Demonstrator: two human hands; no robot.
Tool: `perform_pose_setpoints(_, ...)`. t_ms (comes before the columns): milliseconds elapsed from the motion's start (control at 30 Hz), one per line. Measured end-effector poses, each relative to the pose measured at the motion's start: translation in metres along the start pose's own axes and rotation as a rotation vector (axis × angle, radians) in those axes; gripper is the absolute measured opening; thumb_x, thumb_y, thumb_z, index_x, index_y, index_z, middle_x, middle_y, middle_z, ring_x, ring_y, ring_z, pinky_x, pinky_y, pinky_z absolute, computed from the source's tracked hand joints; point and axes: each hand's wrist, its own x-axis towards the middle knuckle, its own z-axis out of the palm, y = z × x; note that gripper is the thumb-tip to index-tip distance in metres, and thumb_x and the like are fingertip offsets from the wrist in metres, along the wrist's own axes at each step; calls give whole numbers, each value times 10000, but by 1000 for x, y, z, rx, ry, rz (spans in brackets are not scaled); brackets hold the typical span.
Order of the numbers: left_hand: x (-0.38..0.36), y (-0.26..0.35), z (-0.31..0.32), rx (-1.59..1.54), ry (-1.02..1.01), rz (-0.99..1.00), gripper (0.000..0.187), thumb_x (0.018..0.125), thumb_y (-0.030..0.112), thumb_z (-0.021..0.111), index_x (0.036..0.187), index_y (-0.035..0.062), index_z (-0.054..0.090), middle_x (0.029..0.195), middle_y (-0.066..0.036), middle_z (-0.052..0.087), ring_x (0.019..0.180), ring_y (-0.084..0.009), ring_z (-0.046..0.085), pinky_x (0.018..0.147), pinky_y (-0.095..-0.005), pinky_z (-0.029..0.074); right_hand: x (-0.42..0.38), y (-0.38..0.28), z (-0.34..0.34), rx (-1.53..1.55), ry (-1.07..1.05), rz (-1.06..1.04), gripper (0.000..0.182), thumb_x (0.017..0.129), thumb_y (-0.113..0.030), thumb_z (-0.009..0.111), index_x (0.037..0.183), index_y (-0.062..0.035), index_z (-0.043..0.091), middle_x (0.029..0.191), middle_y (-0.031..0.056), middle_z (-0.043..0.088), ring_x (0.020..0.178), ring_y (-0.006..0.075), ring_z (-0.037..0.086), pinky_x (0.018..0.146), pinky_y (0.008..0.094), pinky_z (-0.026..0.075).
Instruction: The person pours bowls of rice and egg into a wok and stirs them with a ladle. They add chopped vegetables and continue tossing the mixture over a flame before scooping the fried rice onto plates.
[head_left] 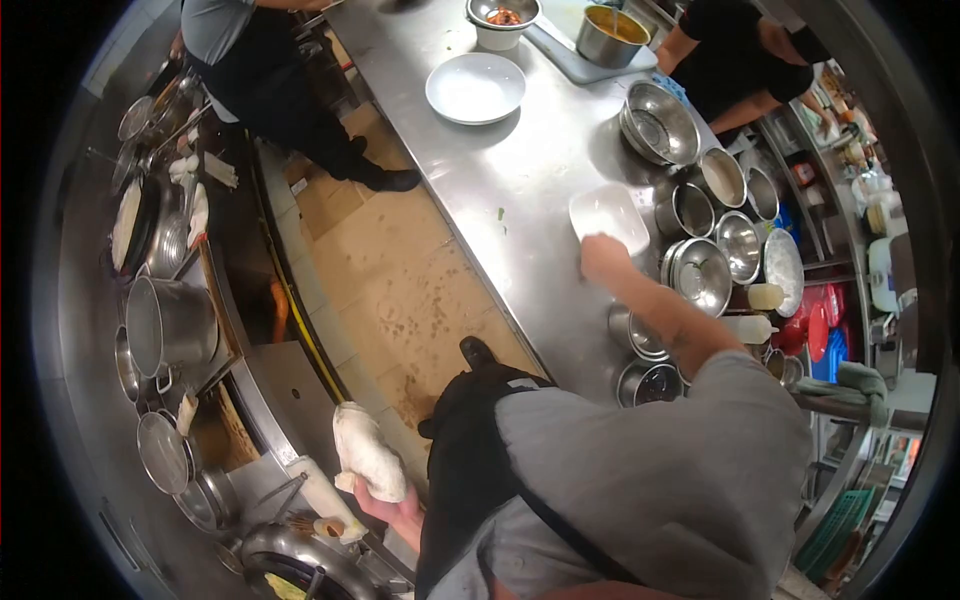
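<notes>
My right hand reaches over the steel table, its fingers closed at the near rim of a white square bowl. Nothing shows inside that bowl. Low on the left, my left hand grips a bunched white cloth beside the stove side. A large round white bowl sits farther up the table. Several steel bowls are gathered just right of my right hand.
A steel pot of yellow-orange food stands on a board at the far end. Squeeze bottles lie at right. Left is a stove with a tall pot. One person stands at upper left, another across the table.
</notes>
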Motion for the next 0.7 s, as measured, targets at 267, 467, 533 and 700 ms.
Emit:
perform_pose_setpoints(267,-8,-3,-1,-46,95,61,543,871,291,525,1337,28,433,1242,-145,568,1106,-308,565,947,-430,451,67,-66,-91,95,172,-177,363,872,-371,588,909,-16,657,966,196,669,969,355,628,846,436,508)
perform_pose_setpoints(467,-3,6,5,-23,119,-6,524,874,299,528,1320,32,463,1278,-133,562,1144,-294,553,963,-429,443,214,-110,-88,-31,528,-279,225,850,-96,520,1045,-42,618,1042,143,625,986,286,604,843,477,480)
perform_pose_setpoints(533,-6,7,12,-25,124,-1,522,877,315,528,1313,32,472,1276,-134,561,1143,-297,550,967,-429,440,208,-106,-91,-62,417,-250,199,857,-107,530,1014,-43,635,1064,133,624,992,269,606,858,481,471)
perform_pose_setpoints(700,4,3,-9,-23,143,-27,513,883,333,524,1294,30,483,1271,-126,556,1147,-286,541,972,-421,434,168,-74,-49,393,802,-197,294,867,-239,608,1043,-8,649,1114,149,632,1118,277,570,929,476,449)
